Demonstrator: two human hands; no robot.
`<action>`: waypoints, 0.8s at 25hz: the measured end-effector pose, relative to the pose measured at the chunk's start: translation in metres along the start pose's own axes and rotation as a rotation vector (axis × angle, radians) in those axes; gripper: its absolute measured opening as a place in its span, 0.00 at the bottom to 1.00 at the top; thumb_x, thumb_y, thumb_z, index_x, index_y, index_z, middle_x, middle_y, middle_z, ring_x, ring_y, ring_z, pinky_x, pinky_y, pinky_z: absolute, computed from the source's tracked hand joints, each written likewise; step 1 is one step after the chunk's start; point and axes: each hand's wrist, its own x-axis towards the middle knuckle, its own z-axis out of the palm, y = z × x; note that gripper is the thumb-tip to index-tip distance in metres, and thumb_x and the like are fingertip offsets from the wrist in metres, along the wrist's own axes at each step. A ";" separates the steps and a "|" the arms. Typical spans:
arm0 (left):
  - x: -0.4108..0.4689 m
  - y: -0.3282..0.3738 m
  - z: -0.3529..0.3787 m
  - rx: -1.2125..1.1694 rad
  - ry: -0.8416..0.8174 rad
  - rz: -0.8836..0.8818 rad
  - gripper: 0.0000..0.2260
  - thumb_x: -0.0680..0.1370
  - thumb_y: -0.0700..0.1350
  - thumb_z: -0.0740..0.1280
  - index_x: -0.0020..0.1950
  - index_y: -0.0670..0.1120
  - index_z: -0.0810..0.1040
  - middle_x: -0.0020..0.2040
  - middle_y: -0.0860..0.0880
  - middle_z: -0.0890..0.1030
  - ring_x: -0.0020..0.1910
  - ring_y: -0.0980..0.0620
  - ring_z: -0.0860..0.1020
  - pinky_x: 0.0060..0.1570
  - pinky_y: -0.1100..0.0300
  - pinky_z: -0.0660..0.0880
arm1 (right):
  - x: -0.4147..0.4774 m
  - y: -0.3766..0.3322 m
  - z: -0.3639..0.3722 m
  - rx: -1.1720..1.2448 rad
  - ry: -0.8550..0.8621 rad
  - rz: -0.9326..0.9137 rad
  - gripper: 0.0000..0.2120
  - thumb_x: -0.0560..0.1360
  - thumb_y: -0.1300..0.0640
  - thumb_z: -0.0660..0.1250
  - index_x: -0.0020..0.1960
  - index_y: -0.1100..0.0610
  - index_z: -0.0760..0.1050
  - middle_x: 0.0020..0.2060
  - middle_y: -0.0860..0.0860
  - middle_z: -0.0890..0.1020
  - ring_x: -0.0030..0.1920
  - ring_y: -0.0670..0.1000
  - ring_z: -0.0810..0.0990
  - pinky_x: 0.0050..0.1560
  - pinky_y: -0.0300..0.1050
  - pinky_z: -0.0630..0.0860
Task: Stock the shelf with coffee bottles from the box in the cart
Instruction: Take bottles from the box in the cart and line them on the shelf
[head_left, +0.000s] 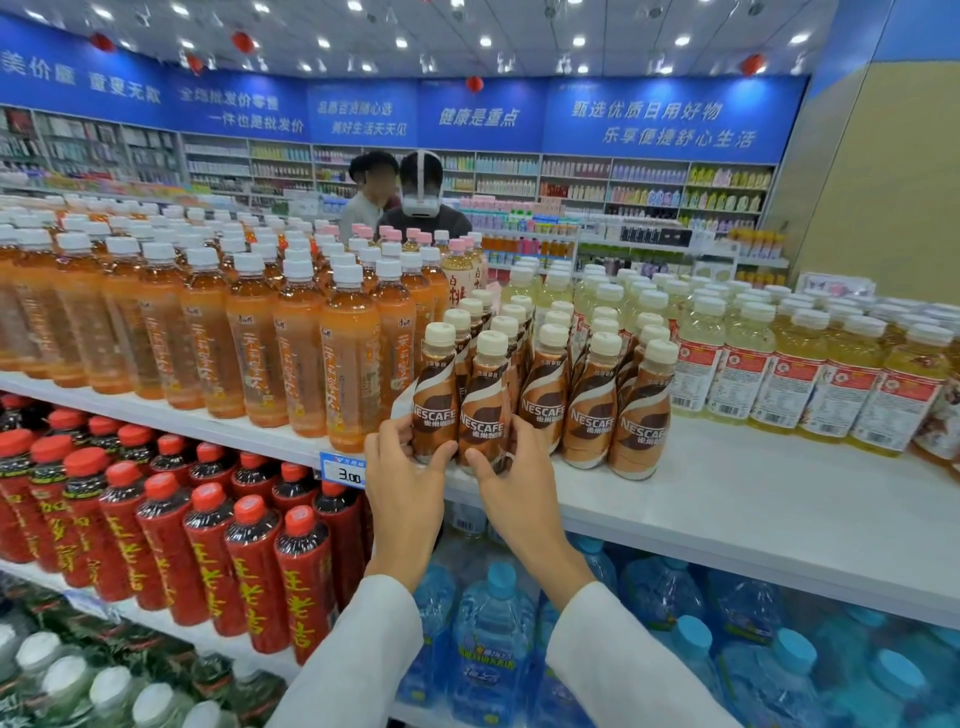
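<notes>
Orange tea bottles are packed tight on the left part of the shelf. A price tag is clipped to the front edge below them.

Just right of the tag, one coffee bottle is gripped low by the left hand, thumb laid across the front and fingers curled round the back. A second coffee bottle, touching the first, is gripped the same way by the right hand. Both are held upright at the shelf's front edge. The bases are hidden by the hands, so full seating cannot be told.

Further right, the stocked coffee bottles are lined up in rows, labels forward. Pale yellow drink bottles follow, with bare shelf in front.

Step judged: a pair is being set down at the left end of the coffee block.

Next move, as judged: the pair needs to be slid back flush with the neighbouring row, labels kept forward. Fingers are to be released without knocking the tea bottles. More stock is then needed from the box in the cart, neither in view.
</notes>
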 end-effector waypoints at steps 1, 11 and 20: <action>0.000 0.000 0.000 -0.002 0.000 0.004 0.22 0.72 0.46 0.79 0.62 0.49 0.74 0.55 0.51 0.73 0.55 0.52 0.77 0.54 0.59 0.74 | 0.000 0.000 0.000 -0.003 -0.001 -0.004 0.28 0.77 0.49 0.71 0.73 0.53 0.66 0.64 0.48 0.73 0.65 0.48 0.73 0.67 0.47 0.72; -0.004 -0.005 0.000 0.002 -0.016 -0.041 0.24 0.72 0.50 0.79 0.65 0.48 0.74 0.56 0.52 0.74 0.55 0.54 0.76 0.53 0.65 0.73 | -0.002 0.001 0.004 -0.018 0.011 -0.007 0.31 0.78 0.47 0.70 0.76 0.52 0.63 0.67 0.49 0.72 0.67 0.47 0.71 0.67 0.40 0.69; -0.057 0.006 -0.034 0.066 -0.023 -0.130 0.20 0.81 0.56 0.68 0.70 0.51 0.73 0.62 0.54 0.77 0.61 0.54 0.76 0.62 0.51 0.76 | -0.045 0.001 -0.026 0.089 -0.117 -0.032 0.33 0.80 0.54 0.68 0.80 0.49 0.58 0.74 0.46 0.66 0.73 0.47 0.67 0.72 0.45 0.67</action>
